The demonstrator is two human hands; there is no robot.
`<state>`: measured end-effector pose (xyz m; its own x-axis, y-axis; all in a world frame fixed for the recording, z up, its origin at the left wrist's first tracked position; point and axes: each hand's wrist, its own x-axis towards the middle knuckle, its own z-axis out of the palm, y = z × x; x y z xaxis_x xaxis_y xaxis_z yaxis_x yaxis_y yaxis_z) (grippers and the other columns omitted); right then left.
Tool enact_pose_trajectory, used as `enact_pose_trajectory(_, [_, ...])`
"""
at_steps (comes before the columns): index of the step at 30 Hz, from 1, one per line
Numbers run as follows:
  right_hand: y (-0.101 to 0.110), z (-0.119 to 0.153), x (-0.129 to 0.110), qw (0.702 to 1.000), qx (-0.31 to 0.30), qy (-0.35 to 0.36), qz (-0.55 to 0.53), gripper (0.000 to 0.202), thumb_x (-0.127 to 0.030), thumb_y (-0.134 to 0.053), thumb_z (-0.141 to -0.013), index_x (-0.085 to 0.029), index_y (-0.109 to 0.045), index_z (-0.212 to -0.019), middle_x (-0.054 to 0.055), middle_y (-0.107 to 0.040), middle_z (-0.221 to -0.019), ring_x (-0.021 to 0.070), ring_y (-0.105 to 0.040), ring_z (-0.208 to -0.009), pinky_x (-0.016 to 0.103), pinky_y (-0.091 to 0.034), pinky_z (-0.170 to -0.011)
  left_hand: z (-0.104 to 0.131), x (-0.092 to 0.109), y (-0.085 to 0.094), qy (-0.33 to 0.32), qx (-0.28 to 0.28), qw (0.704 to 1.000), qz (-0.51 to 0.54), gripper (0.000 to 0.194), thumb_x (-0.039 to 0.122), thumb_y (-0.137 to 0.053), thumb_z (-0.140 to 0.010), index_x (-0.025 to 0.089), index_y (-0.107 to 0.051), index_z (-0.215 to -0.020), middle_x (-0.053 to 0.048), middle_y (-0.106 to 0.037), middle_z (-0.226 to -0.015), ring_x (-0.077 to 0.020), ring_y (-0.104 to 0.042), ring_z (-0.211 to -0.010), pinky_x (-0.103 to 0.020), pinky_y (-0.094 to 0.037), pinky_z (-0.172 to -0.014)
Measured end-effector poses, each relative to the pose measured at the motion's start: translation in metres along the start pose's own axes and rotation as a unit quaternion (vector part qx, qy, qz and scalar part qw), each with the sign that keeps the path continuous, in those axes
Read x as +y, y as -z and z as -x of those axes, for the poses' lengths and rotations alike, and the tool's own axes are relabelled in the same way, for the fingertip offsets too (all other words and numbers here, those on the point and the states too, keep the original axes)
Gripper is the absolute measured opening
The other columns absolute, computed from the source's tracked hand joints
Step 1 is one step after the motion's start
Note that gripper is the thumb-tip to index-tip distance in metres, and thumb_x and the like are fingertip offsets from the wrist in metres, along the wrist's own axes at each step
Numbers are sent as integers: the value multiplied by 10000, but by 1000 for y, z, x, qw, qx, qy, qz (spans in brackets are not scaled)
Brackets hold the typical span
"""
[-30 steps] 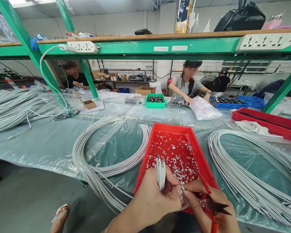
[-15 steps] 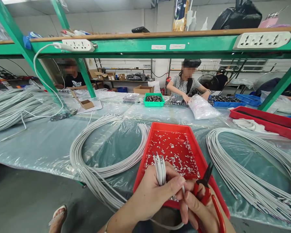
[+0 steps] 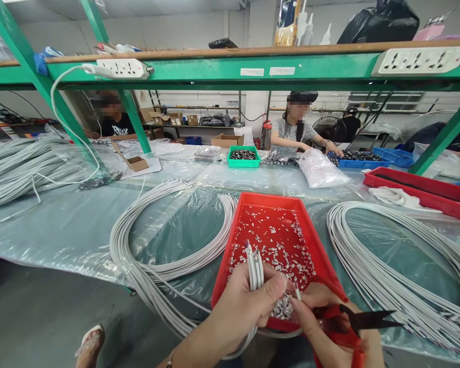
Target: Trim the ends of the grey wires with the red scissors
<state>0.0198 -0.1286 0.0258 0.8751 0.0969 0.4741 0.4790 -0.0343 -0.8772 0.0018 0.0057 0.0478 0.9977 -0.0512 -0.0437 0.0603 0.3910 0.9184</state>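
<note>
Left hand (image 3: 239,309), nearest: clenched round a small bunch of thin white cable ends (image 3: 254,268), which stand upright out of the fist over the near edge of the red tray (image 3: 329,266). Right hand (image 3: 322,327), just beside it: wrapped round red-handled snips (image 3: 362,322), dark blades parted and pointing right, while thumb and forefinger pinch one further white wire tip (image 3: 298,293). Red tray: shallow rectangular plastic, glossy, its floor strewn with many small silvery-white offcuts, heaped thickest at the near end; by that litter a good many ends appear already trimmed. Left cable bundle (image 3: 138,255): grey-white round-sheathed leads, smooth and matte, lying in a wide loop and trailing off the near table edge toward the left hand. Right cable bundle (image 3: 387,260): a like loop, larger; which bundle is finished cannot be told. Table cover (image 3: 61,225): clear wrinkled plastic sheet over a green top. Farther: green tray (image 3: 244,157) of small dark parts, blue tray (image 3: 362,160), second red tray (image 3: 417,186), straight cable stack (image 3: 19,168) at far left. Farthest: two co-workers seated across, green steel shelf frame (image 3: 222,69) with white socket strips.
</note>
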Motion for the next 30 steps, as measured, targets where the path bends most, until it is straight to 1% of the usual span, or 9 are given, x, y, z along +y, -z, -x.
enact_pose_trajectory(4, [6,-6,5,995,-30,84,32,101,-204,-623,-775,-236,-567,-698,-44,-578,-617,109,-557,-567,202,-361,-465,6,2,-3,-69,12,989,-130,202,323,-643,-771,125,-677,-749,0,-549,-685,3,-335,-389,-176,-191,-337])
enact_pose_trajectory(10, [11,-9,13,973,-67,191,108,112,-140,-564,-827,-247,-549,-859,-25,-600,-719,125,-590,-656,244,-430,-632,6,3,-3,-51,27,989,-136,180,272,-613,-771,130,-566,-670,56,-427,-537,-27,-297,-421,-190,-204,-397])
enact_pose_trajectory(14, [19,-17,14,926,-123,304,189,267,-27,-548,-782,-219,-510,-963,-7,-608,-696,145,-579,-612,306,-426,-652,3,6,-1,-66,19,983,-168,132,201,-578,-744,132,-524,-645,37,-455,-562,-61,-368,-518,-196,-283,-490])
enact_pose_trajectory(18, [25,-27,11,869,-161,393,252,223,-1,-497,-759,-184,-546,-876,6,-607,-640,156,-575,-533,338,-412,-636,0,8,1,-54,10,977,-206,97,116,-565,-641,141,-482,-597,45,-434,-536,-59,-353,-493,-197,-270,-463])
enact_pose_trajectory(20, [27,-30,10,882,-167,376,228,207,-11,-494,-778,-187,-562,-862,-6,-597,-634,143,-570,-537,321,-418,-636,-1,8,1,-35,13,976,-212,96,102,-560,-622,143,-478,-594,56,-414,-522,-51,-330,-469,-192,-246,-438])
enact_pose_trajectory(22, [27,-30,9,915,-176,316,177,168,-53,-530,-806,-208,-562,-864,-26,-607,-653,123,-578,-559,279,-439,-637,-2,8,0,-43,16,976,-215,74,108,-564,-644,135,-506,-608,50,-427,-531,-52,-348,-471,-191,-261,-442])
enact_pose_trajectory(25, [27,-28,14,953,-183,212,114,114,-161,-580,-827,-221,-557,-732,-60,-574,-575,87,-543,-471,173,-435,-474,-2,8,-2,-81,6,971,-225,82,170,-570,-729,117,-588,-669,14,-497,-585,-74,-407,-518,-208,-306,-481])
enact_pose_trajectory(27, [26,-27,18,961,-183,175,108,164,-215,-581,-834,-216,-558,-672,-67,-543,-510,79,-507,-406,139,-403,-385,-1,7,-2,-92,3,969,-231,111,205,-571,-765,116,-628,-731,-1,-527,-621,-84,-419,-546,-217,-319,-502])
enact_pose_trajectory(30, [26,-25,23,966,-182,149,105,180,-244,-573,-838,-209,-571,-662,-61,-542,-498,80,-505,-399,131,-410,-383,0,7,0,-92,3,970,-224,116,229,-588,-775,126,-641,-764,-2,-538,-633,-86,-418,-561,-218,-318,-513])
